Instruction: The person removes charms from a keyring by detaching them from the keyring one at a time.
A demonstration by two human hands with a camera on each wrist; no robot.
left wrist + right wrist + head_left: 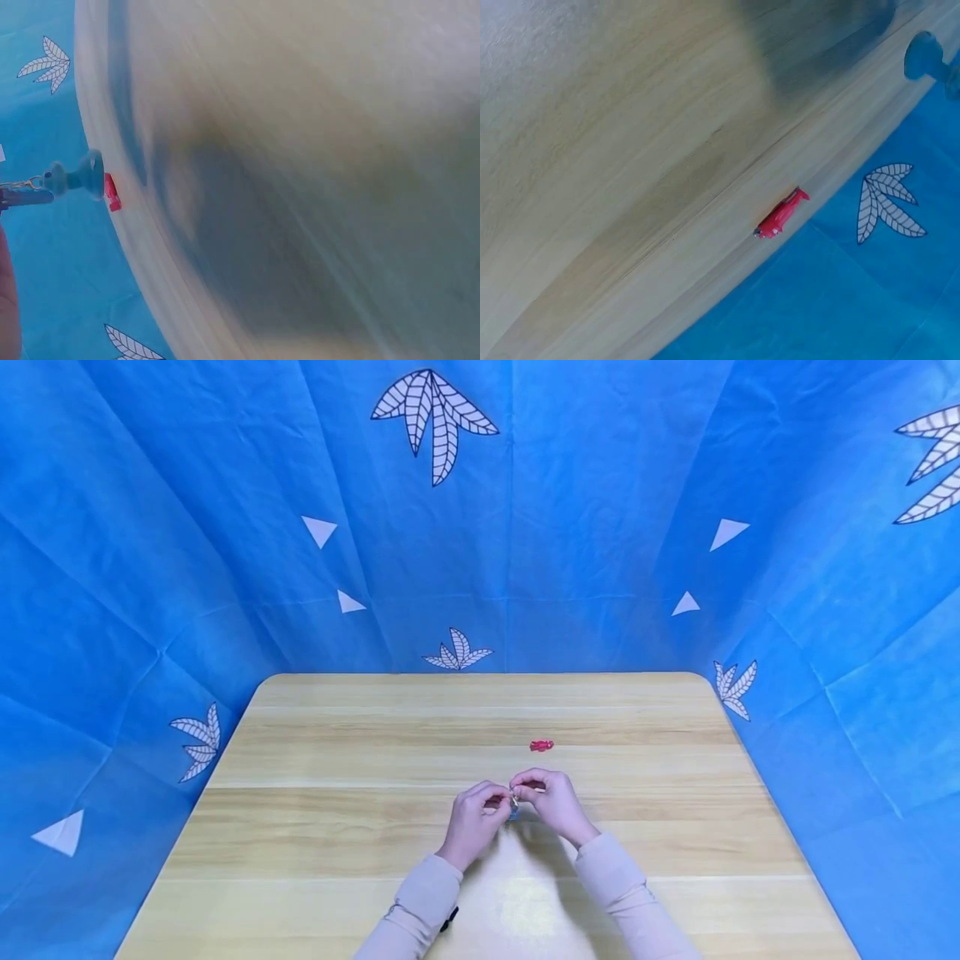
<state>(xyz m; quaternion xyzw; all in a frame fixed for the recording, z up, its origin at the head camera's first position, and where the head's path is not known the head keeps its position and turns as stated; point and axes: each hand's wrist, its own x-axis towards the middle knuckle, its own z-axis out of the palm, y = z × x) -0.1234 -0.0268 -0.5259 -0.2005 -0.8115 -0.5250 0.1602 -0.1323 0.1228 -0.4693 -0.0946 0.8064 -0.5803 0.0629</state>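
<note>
Head view: both hands (516, 806) pinch blue charm (513, 812).

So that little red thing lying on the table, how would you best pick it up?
Judging by its pose, pinch the red piece across its narrow middle, coming straight down from above. It lies flat on the bare wooden table, long and slim, clear of both hands, so two fingertips could probably close on its long sides.

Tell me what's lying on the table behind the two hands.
A small red piece lies alone on the wooden table, just beyond the right hand. The left hand meets it over a small blue charm; fingers cover most of it from above.
</note>
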